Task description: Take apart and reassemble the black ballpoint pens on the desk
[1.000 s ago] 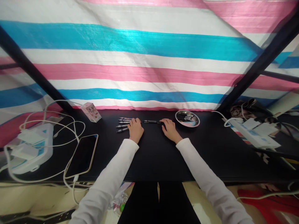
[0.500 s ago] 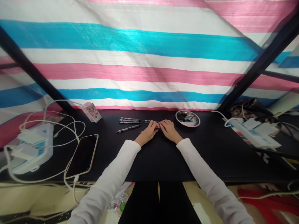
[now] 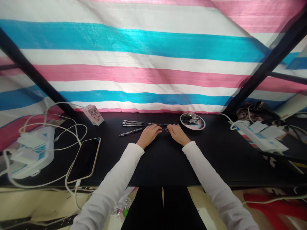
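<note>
Head view: a slim pen (image 3: pixel 164 129) lies between the two hands, mostly hidden by them, with a short stretch of it showing in the gap. The left hand (image 3: pixel 149 134) is drawn in narrow, its fingers bent over one end; the right hand (image 3: pixel 177 133) pinches the other end with its fingertips, and its exact grip cannot be told. Just beyond the fingertips, one more pen (image 3: pixel 155 124) lies crosswise on the black table (image 3: pixel 163 166). To the left, one slanted pen (image 3: pixel 130 132) points toward the left hand, and above it a bundle of pens (image 3: pixel 132 123) lies side by side, packed too tightly to count surely.

One round metal bowl (image 3: pixel 203 124) sits near the right hand, holding dark, slender pieces (image 3: pixel 189 120), also too crowded to count. Farther out are one pink-and-white box (image 3: pixel 93 115), one phone (image 3: pixel 84 159) with a cable plugged in, and two white power strips, one at the left (image 3: pixel 49 143) and one at the right (image 3: pixel 260 137). Loose white cables loop around the phone. Behind the table hangs a striped sheet (image 3: pixel 153 75).
</note>
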`<move>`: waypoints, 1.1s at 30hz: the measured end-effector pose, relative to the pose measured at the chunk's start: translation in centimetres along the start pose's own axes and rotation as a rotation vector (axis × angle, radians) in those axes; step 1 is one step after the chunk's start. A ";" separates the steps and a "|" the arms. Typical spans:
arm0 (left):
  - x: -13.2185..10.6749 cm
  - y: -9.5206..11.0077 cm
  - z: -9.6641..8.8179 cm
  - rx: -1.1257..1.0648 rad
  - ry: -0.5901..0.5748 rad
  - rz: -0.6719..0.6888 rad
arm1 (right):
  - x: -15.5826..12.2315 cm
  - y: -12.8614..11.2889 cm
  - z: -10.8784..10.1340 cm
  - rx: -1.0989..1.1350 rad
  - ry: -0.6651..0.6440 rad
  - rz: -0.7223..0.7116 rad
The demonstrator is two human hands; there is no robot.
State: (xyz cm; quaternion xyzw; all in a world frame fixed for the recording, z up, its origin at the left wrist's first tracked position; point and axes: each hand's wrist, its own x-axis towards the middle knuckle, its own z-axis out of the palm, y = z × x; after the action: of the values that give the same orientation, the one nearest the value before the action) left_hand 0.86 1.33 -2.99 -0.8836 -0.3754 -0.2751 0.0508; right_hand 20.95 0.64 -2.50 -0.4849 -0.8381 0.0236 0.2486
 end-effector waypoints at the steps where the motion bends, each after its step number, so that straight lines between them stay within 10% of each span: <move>1: 0.0 0.0 0.0 0.025 -0.001 0.008 | 0.0 0.0 0.1 0.008 -0.012 0.001; 33: -0.3 -0.4 0.7 0.199 -0.059 -0.035 | 0.2 0.2 0.8 0.160 0.094 -0.067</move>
State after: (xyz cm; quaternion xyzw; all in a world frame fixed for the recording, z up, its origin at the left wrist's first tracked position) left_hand 0.71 1.68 -3.74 -0.8753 -0.4176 -0.2110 0.1226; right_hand 20.65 1.05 -3.15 -0.4359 -0.8367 0.0592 0.3262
